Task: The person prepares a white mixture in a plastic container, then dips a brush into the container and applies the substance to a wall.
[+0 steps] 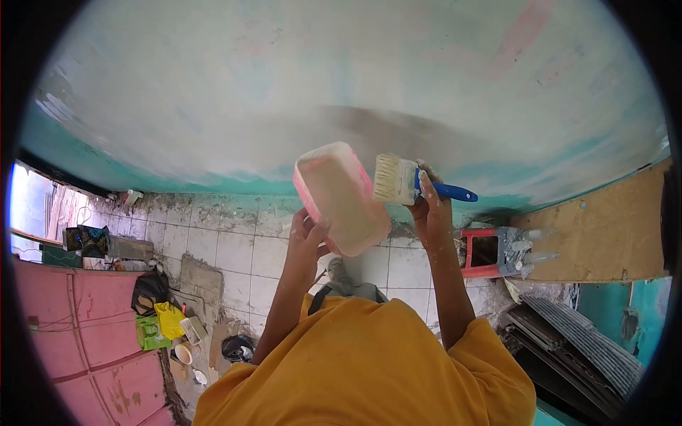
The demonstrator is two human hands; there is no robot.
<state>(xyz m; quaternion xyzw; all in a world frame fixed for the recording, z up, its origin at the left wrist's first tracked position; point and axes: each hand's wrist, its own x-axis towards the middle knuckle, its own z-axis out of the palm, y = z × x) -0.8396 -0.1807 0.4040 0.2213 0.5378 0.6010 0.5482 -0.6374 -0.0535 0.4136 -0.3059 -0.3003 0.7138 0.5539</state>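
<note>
My left hand grips a pink rectangular tub by its near left side. Pale, whitish paint covers the inside of the tub. In my right hand is a wide paintbrush with a blue handle, held near the base of its bristles. Its bristles are coated in cream-white paint and point left, just beside the tub's right rim. Both are held up in front of the wall, which has patchy white paint over turquoise.
A red and grey plastic stool stands at right, near a wooden board. Corrugated sheets are stacked at lower right. Yellow bag, green bag and clutter lie left on the tiled floor, by a pink panel.
</note>
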